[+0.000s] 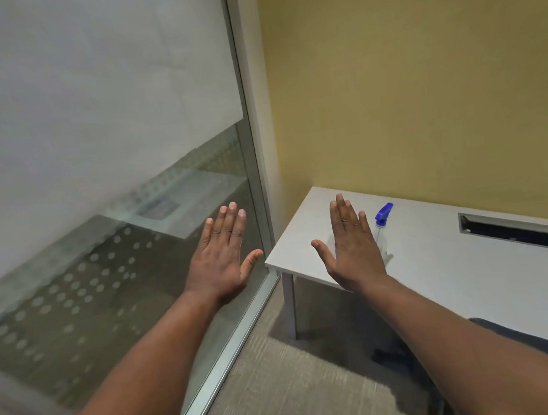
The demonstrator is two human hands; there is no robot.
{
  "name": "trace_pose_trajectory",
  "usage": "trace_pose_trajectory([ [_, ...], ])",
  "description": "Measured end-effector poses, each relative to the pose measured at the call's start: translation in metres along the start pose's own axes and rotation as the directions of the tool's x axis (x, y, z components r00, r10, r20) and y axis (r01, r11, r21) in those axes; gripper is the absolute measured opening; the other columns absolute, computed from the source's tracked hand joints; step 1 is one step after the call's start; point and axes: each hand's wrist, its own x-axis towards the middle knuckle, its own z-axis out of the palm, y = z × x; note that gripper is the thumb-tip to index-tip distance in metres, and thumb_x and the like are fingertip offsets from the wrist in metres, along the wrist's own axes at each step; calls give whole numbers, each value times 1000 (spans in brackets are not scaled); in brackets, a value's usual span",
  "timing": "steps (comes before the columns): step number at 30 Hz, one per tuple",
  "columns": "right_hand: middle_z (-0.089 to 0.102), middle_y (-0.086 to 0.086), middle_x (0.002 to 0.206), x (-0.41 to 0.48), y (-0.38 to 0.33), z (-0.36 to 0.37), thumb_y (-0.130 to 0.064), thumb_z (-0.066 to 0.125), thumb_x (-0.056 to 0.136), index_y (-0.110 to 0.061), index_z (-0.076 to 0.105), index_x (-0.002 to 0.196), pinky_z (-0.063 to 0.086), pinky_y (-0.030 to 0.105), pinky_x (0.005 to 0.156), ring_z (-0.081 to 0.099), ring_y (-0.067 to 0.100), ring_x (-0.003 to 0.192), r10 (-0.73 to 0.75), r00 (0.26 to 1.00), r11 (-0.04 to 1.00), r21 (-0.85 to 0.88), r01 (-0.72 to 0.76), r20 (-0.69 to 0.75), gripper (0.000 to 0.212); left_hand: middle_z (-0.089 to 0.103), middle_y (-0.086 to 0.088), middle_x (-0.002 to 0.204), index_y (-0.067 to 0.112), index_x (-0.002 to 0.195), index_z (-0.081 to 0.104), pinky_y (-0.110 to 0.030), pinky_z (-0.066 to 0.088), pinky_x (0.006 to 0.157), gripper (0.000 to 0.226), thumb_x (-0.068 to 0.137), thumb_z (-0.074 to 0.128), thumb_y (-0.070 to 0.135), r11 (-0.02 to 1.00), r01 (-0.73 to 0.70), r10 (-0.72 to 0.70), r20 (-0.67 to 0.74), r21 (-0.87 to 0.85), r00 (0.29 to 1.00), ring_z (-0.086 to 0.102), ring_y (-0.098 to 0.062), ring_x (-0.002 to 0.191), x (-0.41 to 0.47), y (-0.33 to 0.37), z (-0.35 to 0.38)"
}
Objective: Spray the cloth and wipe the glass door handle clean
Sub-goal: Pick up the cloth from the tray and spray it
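My left hand [222, 260] is stretched out flat, fingers together and thumb apart, in front of the glass wall [87, 161]; it holds nothing. My right hand [352, 249] is stretched out the same way over the near left corner of the white desk [446, 272], also with nothing in it. A clear spray bottle with a blue trigger head [383, 214] lies on the desk just right of my right hand, partly hidden behind it. No cloth and no door handle are in view.
The glass wall is frosted above and dotted below, with a metal frame [252, 141] at its right edge and along the floor. A yellow wall stands behind the desk. A black cable slot [524, 233] is cut into the desk. A dark chair [523, 338] sits under the desk; carpet covers the floor.
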Motion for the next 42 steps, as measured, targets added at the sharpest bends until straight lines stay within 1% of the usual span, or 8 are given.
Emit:
trace_pose_trajectory([
  [5, -18, 0, 173, 11, 35, 20, -70, 12, 95, -18, -14, 163, 1, 41, 131, -11, 17, 160, 93, 995, 995, 31, -94, 29, 89, 2, -9, 172, 10, 164, 10, -46, 3, 128, 80, 104, 19, 62, 998, -65, 66, 78, -25, 995, 5, -24, 160, 40, 22, 40],
  [13, -12, -4, 174, 40, 91, 64, -53, 41, 105, -19, -4, 166, 9, 38, 131, -8, 12, 159, 272, 954, 956, 77, -283, 126, 83, 0, -8, 172, 14, 164, 2, -47, -3, 126, 79, 105, 18, 64, 980, -174, 189, 192, -95, 963, 0, -24, 159, 114, 57, 121],
  [17, -4, -6, 175, 68, 111, 94, -52, 43, 104, -23, 1, 166, 16, 35, 128, 3, 15, 161, 368, 909, 913, 108, -393, 198, 80, -24, -2, 168, 21, 162, -14, -45, -17, 126, 79, 104, 13, 68, 963, -217, 252, 250, -159, 935, -27, -19, 153, 156, 65, 169],
  [22, 7, -9, 174, 105, 131, 143, -54, 42, 105, -26, 8, 166, 29, 37, 123, 17, 17, 159, 459, 848, 856, 124, -502, 264, 76, -30, 2, 166, 26, 162, -17, -42, -24, 122, 81, 102, 13, 72, 927, -273, 351, 340, -257, 872, -36, -16, 148, 205, 77, 232],
  [29, 13, -7, 174, 137, 148, 200, -51, 43, 105, -27, 11, 166, 31, 36, 122, 24, 20, 158, 582, 729, 748, 113, -653, 361, 72, -22, 2, 169, 26, 163, -11, -40, -32, 118, 81, 103, 17, 72, 871, -346, 477, 426, -350, 769, -31, -17, 151, 244, 95, 316],
  [33, 15, -7, 174, 144, 162, 221, -53, 44, 104, -28, 10, 166, 33, 40, 122, 25, 21, 157, 621, 676, 700, 106, -706, 397, 75, -20, 1, 169, 25, 164, -8, -42, -27, 119, 80, 103, 17, 71, 849, -355, 513, 451, -391, 730, -31, -17, 149, 257, 103, 345],
  [39, 21, -8, 172, 147, 175, 243, -51, 43, 105, -30, 12, 165, 31, 42, 124, 27, 21, 157, 687, 592, 630, 61, -774, 421, 71, -30, 5, 164, 25, 162, -15, -36, -39, 110, 82, 102, 15, 72, 837, -344, 534, 499, -425, 683, -31, -17, 151, 269, 111, 372],
  [42, 24, -5, 172, 147, 183, 260, -44, 46, 106, -29, 14, 164, 29, 44, 126, 28, 22, 156, 701, 549, 564, 117, -818, 456, 67, -29, 4, 165, 25, 162, -14, -38, -35, 113, 82, 102, 16, 71, 831, -342, 547, 534, -438, 645, -29, -17, 152, 272, 117, 387],
])
